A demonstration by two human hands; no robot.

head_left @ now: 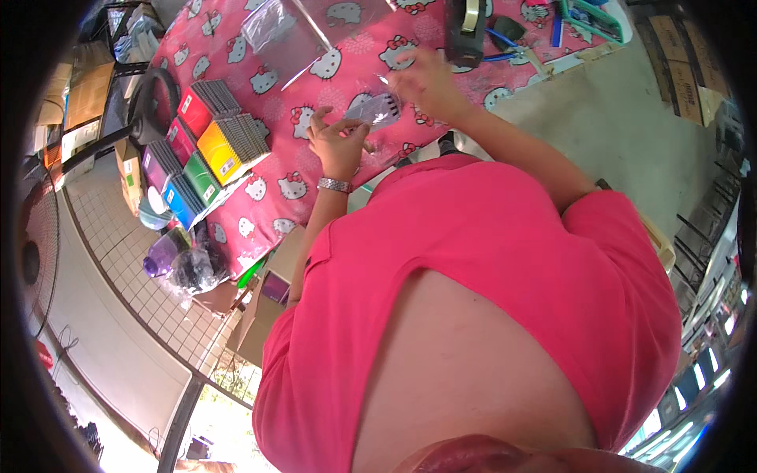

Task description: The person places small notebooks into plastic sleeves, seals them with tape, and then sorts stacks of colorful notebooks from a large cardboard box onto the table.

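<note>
Between my hands lies a small clear plastic packet with a row of dark marks along its right side, over the pink patterned tablecloth. My left hand, with a metal-band watch at the wrist, pinches the packet's near left edge between thumb and finger, the other fingers raised. Above and right of the packet is my right hand, its fingers bent together and apart from the packet. A small pale glint shows at its fingertips; what they hold is too small to make out.
Stacked spiral notebooks in several colours stand on the left. Clear plastic sheets lie at the far side. A black tape dispenser, blue-handled pliers and a green tray are at the far right. A purple bottle sits near left.
</note>
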